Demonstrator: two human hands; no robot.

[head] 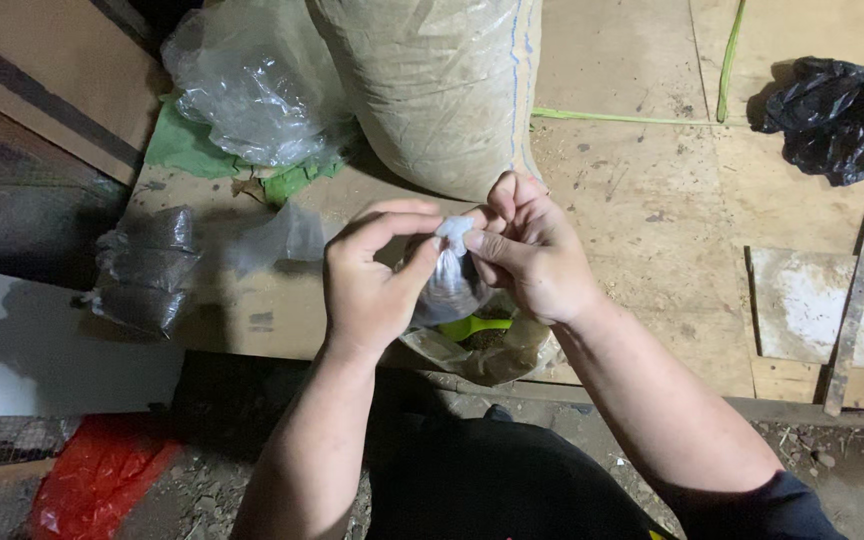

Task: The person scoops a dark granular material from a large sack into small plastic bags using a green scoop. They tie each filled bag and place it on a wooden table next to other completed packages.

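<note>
Both hands meet near the centre of the view, above the edge of a plywood floor (652, 200). The left hand (372, 285) curls around a small clear plastic bag (449, 285) filled with something dark, its thumb and forefinger pinching the gathered neck of the bag from the 9 o'clock side. The right hand (532, 255) closes on the same twisted white neck from 3 o'clock, thumb and fingers pressed tight onto the plastic, so the two hands touch at the top of the bag. Directly beneath the bag, at 6 o'clock from it, sits an open plastic bag of dark grainy material (487, 350) with a green scoop (472, 327) lying in it. At 12 o'clock from the hands stands a large tan woven sack (442, 80), and at 11 o'clock a crumpled heap of clear plastic (252, 80) rests on a green cloth (187, 145). At 9 o'clock, well apart from the hands, several small filled bags (142, 265) lie stacked at the floor's left end. A black plastic bag (832, 115) lies at 2 o'clock, far off, and a red plastic bag (97, 475) shows at 8 o'clock on the lower ground. A long metal strip (857, 290) lies at 3 o'clock.
</note>
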